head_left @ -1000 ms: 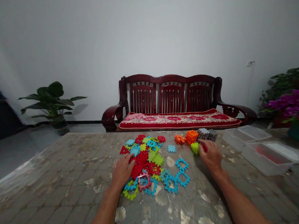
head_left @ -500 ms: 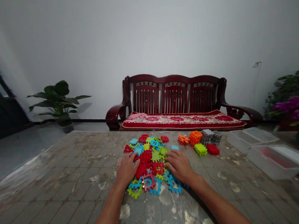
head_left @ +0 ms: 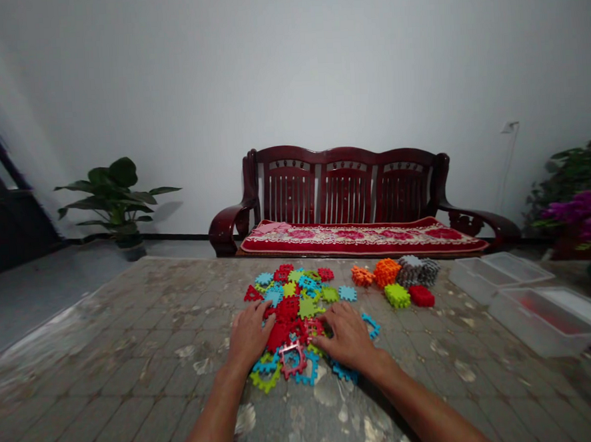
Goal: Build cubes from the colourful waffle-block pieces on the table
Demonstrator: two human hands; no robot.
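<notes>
A loose heap of flat toothed plastic pieces (head_left: 295,301) in red, blue and green lies on the patterned table (head_left: 134,364). My left hand (head_left: 249,334) rests on the heap's left side, fingers curled down onto red pieces. My right hand (head_left: 347,338) lies on its right side, fingertips touching a red piece near the middle; whether it grips one is unclear. Further right stand sorted stacks: orange (head_left: 383,272), grey (head_left: 416,271), green (head_left: 397,295) and red (head_left: 421,296).
Two clear plastic boxes (head_left: 541,306) sit at the table's right edge. Beyond the table stands a dark wooden bench (head_left: 354,197) with a red cushion. A potted plant (head_left: 116,198) is at the left, purple flowers (head_left: 582,210) at the right.
My right hand left the small stacks, where a red piece now lies, and came back left onto the heap. My left hand stayed on the heap's left side.
</notes>
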